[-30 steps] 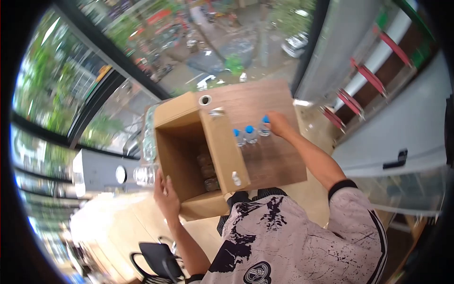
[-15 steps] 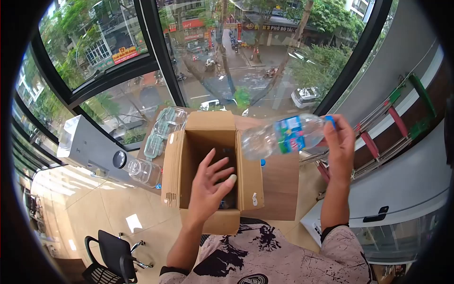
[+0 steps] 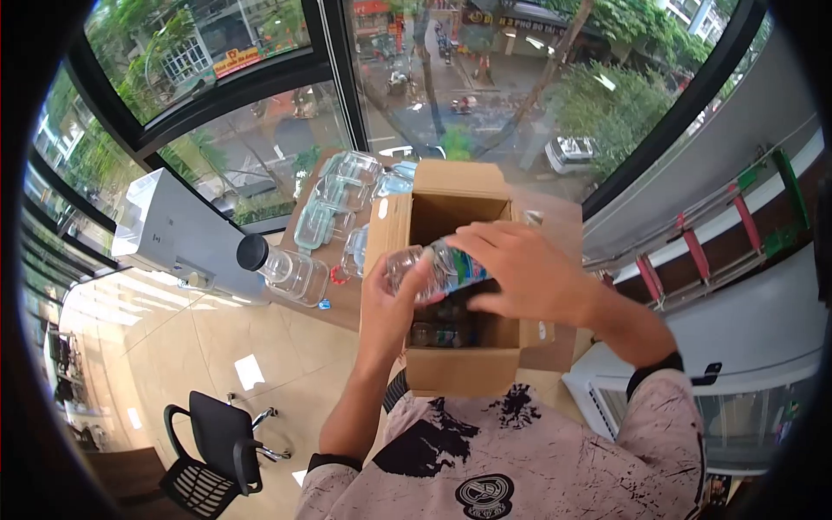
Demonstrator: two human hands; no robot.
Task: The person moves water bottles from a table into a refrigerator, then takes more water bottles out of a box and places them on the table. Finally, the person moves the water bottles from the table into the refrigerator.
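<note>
The person holds a water bottle [image 3: 436,270] with both hands, right over the open top of a cardboard box [image 3: 459,371]. The left hand [image 3: 390,305] is curled around the clear bottom end, with the thumb pressed on it. The right hand [image 3: 523,273] lies over the other end, fingers bent down around it, so the cap cannot be seen.

The water bottle lies on its side. Its long way runs from left to right across the box, and it dips a little on the right. The bottom end points to the person's left.

More bottles [image 3: 440,334] already sit deep in the box. The water bottle could bump them if it goes down too fast, and they might fall over. Lying sideways, it may also catch on the box walls or a flap and get stuck. It looks smooth, so it could slip if one hand lets go too soon.

The box stands on a wooden table [image 3: 347,303], close to the edge, so a hard push might slide it off. Glass food boxes [image 3: 325,217] sit just beside it.
</note>
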